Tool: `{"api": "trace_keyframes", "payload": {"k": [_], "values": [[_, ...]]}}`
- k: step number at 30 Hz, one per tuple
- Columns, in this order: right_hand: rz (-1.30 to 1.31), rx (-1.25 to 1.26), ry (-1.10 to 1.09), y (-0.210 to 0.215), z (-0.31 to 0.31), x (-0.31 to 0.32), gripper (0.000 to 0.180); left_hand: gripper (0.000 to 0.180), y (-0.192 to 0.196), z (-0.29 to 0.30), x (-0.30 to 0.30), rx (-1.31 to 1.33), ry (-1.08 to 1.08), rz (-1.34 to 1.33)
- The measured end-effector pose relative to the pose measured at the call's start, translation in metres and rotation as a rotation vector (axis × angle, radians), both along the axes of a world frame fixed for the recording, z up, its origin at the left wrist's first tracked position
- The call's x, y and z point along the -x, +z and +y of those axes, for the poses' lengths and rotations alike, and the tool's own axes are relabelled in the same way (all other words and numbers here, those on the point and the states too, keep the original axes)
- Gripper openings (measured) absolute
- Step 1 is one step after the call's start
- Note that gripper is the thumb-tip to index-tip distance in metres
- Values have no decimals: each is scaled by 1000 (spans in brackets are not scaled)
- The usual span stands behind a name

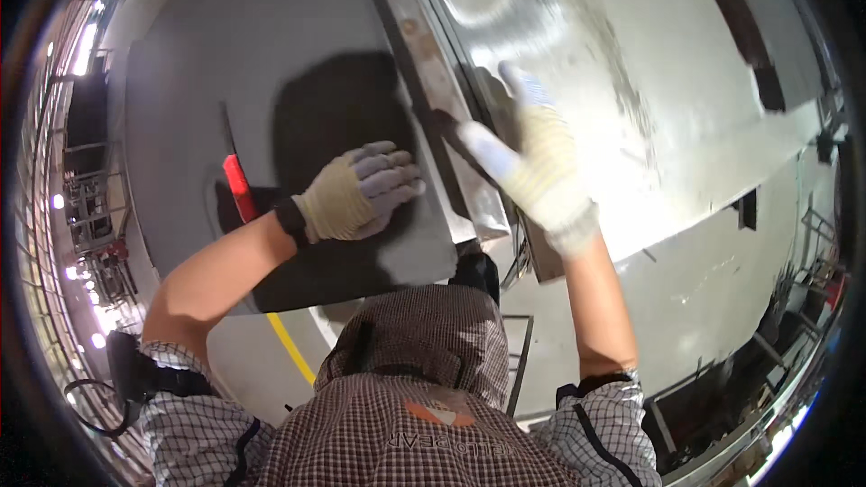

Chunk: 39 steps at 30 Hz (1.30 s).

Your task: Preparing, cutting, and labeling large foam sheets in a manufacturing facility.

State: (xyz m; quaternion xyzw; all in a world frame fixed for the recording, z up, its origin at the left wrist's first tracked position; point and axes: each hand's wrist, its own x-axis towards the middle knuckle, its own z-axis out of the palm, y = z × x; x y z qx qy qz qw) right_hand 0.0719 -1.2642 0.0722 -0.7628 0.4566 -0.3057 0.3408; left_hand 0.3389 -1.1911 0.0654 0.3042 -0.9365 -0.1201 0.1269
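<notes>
My left hand (365, 191), in a pale glove, is over the dark grey panel (194, 81) with its fingers stretched out and nothing in them. My right hand (541, 158), gloved as well and slightly blurred, is over the near left part of a shiny metal sheet (595, 81). Its fingers are spread and hold nothing. Whether either palm presses on the surface I cannot tell. Between the hands runs a long, stained metal strip (424, 41) along the panel's right edge. Left of my left hand lies a tool with a red handle (238, 188) and a thin dark shaft.
A yellow floor line (290, 349) shows below the dark panel's near edge. Racks with metal bars (86, 207) stand at the far left. Dark frames and stacked metal parts (731, 388) are at the lower right. A brown strip (731, 0) crosses the upper right.
</notes>
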Motion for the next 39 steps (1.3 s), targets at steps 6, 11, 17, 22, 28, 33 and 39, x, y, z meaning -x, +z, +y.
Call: {"api": "trace_keyframes", "payload": {"k": [6,11,17,22,28,33,39], "values": [[159,-64,174,-56,-55,-59,92,36,-28,4,18,43,10,64],[89,-102,35,-35,-58,-94,69,33,-25,0,26,119,48,165],[-12,298,-246,19,30,-170,23,16,-15,43,-13,63,131,250],[550,295,117,-1,135,-262,37,16,-12,173,-127,-153,79,466],[630,223,91,-44,159,-305,64,17,-25,344,-261,-423,422,412],[436,491,53,-60,172,-341,58,20,-44,481,-331,-467,519,589],[-71,607,-36,-6,339,-477,54,26,-17,636,-394,-784,767,379]]}}
